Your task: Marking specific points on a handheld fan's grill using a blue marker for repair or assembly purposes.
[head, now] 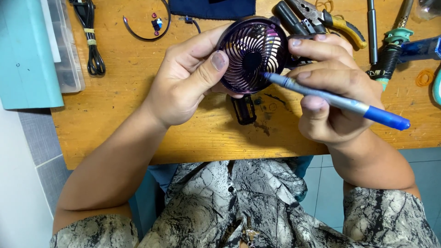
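1. Nearest to me, both forearms come up from the patterned shirt (257, 202) over the front edge of the wooden workbench (119, 115).
2. My left hand (183, 80) grasps the small purple fan (252, 54) from its left side, thumb pressed on the grille rim, fingers wrapped behind. The fan is held just above the bench, grille facing me.
3. My right hand (330, 87) pinches a blue-handled screwdriver (335, 100), its tip touching the grille near the hub; the upper fingers also steady the fan's right edge.
4. Under the fan, a small black part (244, 110) lies on the bench.
5. Farther left, a clear plastic organiser box (69, 55) sits beside a teal case (25, 50); I cannot tell what is inside it.
6. Beyond, a coiled black cable (92, 41), yellow-handled pliers (330, 18) and a dark blue cloth (211, 8) line the far edge.
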